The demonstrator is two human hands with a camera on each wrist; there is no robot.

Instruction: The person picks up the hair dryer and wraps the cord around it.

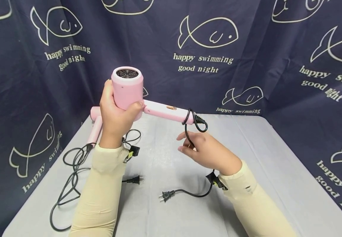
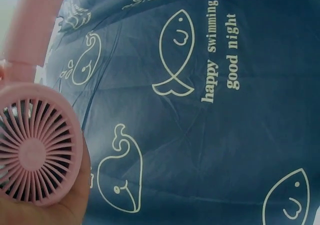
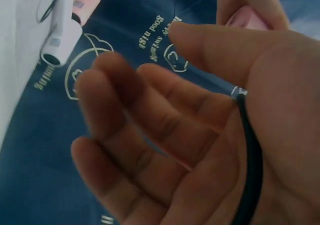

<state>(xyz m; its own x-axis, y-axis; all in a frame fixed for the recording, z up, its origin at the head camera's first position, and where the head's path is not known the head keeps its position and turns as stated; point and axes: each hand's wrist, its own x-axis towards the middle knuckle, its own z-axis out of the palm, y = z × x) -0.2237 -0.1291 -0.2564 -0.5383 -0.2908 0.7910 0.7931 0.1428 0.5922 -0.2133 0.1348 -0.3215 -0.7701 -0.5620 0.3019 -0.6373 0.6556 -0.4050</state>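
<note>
A pink hair dryer (image 1: 128,90) is raised above the table in my left hand (image 1: 116,115), which grips its round barrel with the grille facing up. The dryer's handle (image 1: 166,112) points right, with a gold-coloured switch on it. In the left wrist view, the slotted pink intake cover (image 2: 32,155) faces the camera. My right hand (image 1: 208,151) is below the handle's end, palm turned inward and fingers loosely bent. The dryer's black cord (image 3: 250,160) loops round the handle end and runs down across the right palm. Its two-pin plug (image 1: 167,196) lies on the table.
A second pink hair dryer (image 1: 95,131) lies on the table's left side, partly hidden behind my left hand. Its black cord (image 1: 59,200) sprawls beside the left sleeve. Another plug (image 1: 135,179) rests on the grey tabletop (image 1: 159,151). Dark blue fish-print cloth (image 1: 159,39) surrounds the table.
</note>
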